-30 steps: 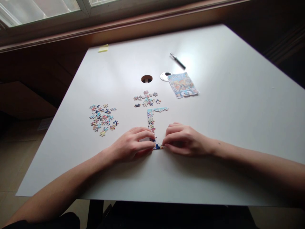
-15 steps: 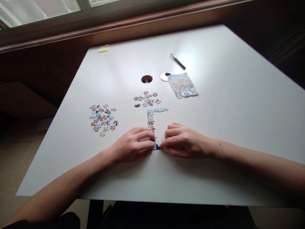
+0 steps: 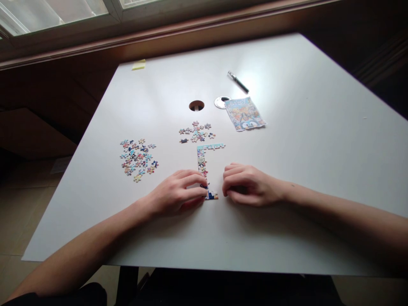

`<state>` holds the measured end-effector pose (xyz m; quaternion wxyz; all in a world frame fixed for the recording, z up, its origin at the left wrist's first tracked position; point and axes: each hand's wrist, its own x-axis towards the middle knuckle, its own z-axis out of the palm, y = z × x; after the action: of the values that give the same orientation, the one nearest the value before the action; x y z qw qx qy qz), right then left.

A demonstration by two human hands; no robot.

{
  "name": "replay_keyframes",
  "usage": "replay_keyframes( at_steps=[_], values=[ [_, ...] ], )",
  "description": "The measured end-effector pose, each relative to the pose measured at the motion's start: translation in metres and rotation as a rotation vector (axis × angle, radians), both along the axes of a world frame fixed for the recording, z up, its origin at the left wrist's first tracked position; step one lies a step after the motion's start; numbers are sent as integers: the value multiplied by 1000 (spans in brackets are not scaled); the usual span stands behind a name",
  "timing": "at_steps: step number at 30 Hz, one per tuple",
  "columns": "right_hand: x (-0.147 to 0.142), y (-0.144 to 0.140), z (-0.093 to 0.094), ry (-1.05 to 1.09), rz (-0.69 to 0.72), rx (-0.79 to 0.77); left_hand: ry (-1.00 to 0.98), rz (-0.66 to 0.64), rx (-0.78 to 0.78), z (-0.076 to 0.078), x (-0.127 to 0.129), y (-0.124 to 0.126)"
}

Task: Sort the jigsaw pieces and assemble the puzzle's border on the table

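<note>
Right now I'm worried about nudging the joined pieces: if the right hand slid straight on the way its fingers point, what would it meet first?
The right hand points left; it would likely first meet the colourful joined puzzle strip's lower end, apart from it now.

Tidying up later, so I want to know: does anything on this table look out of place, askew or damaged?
Nothing is spilled or damaged. The round cap lies beside the open cable hole instead of in it, partly under the picture sheet, which sits askew. Loose puzzle pieces lie in two piles.
</note>
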<state>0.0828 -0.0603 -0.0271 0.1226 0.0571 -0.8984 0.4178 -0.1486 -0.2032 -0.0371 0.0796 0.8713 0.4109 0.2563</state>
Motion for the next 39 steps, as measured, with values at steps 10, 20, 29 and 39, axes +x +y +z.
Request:
replay_keyframes(
  at_steps=[10,20,29,39],
  values=[
    [-1,0,1,-10,-3,18,-3,5,5,0,0,0],
    [-1,0,-1,-9,-3,36,-10,3,-6,-1,0,0],
    [0,0,-1,-10,-4,46,-20,-3,-9,2,1,1],
    [0,0,-1,-15,-3,59,-23,10,-18,0,0,0]
  ],
)
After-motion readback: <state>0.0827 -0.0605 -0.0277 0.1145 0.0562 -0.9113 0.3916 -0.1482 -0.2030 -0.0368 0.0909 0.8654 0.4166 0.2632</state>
